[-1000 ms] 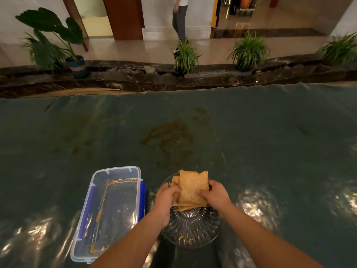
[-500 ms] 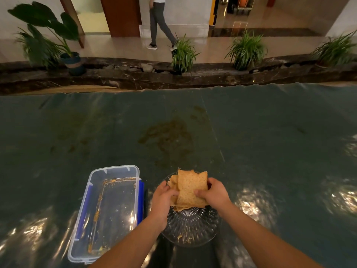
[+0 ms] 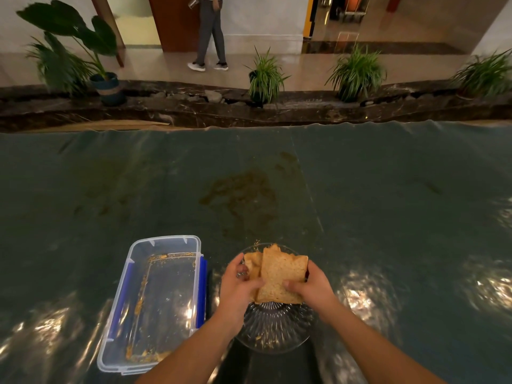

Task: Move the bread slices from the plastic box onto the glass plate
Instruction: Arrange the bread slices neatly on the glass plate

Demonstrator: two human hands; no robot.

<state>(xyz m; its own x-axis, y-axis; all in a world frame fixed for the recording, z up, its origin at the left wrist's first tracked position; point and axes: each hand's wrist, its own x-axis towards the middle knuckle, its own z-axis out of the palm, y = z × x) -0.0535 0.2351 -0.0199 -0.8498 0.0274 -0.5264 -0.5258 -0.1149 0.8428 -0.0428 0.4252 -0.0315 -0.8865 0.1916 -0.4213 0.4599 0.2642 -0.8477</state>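
Bread is what both of my hands are gripping: a small stack of tan, toasted-looking bread slices (image 3: 279,275), which I am holding over the far half of the round, ribbed clear glass plate (image 3: 273,332). My left hand (image 3: 238,286) is curling around the stack's left edge, thumb lying across the top slice, while my right hand (image 3: 311,284) is pinching the right edge with its thumb on top too. I cannot tell whether the bottom slice is touching the glass. Crumbs are lying on the near part of the plate. Just to its left, the rectangular clear plastic box with blue side clips (image 3: 155,303) is sitting open on the dark green glossy table cover (image 3: 388,203), showing only crumbs and orange smears inside. Beyond the table, a person in grey trousers (image 3: 210,31) is standing near potted plants (image 3: 264,76).
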